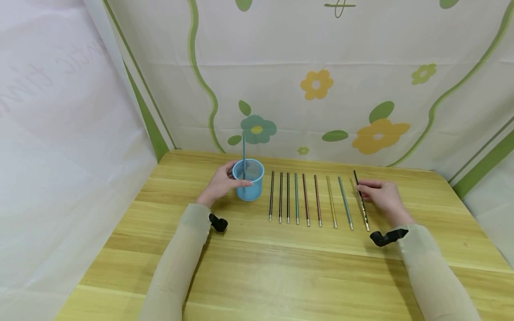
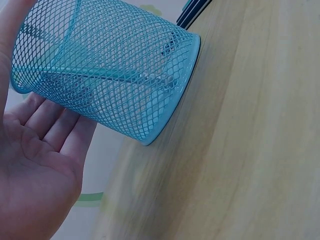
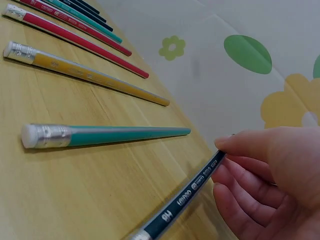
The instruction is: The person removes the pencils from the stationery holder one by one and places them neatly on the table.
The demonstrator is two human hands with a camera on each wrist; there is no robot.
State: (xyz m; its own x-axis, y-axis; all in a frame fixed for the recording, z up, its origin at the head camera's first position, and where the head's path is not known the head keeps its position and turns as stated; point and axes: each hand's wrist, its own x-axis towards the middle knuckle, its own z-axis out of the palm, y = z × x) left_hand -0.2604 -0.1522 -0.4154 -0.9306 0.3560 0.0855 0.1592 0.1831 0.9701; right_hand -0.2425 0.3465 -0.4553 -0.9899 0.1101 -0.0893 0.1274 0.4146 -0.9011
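My left hand (image 1: 220,182) holds a light blue mesh pencil cup (image 1: 252,193) on the table, its thumb across the near side by the rim and its fingers around the left and far side. One teal pencil (image 1: 244,149) stands in the cup; its eraser end shows through the mesh in the left wrist view. On the right, my right hand (image 1: 383,196) pinches a black pencil (image 3: 187,192) between thumb and fingers near its upper end. This pencil slants, with its eraser end toward me. Nearest to it lies a teal pencil (image 3: 120,135).
Between the hands runs a row of several pencils, erasers toward me: black ones (image 1: 280,198) beside the cup, a teal one (image 1: 296,198), two red ones (image 1: 317,200) and a yellow one (image 1: 331,203). A flower-printed curtain (image 1: 281,53) hangs behind the wooden table (image 1: 281,272).
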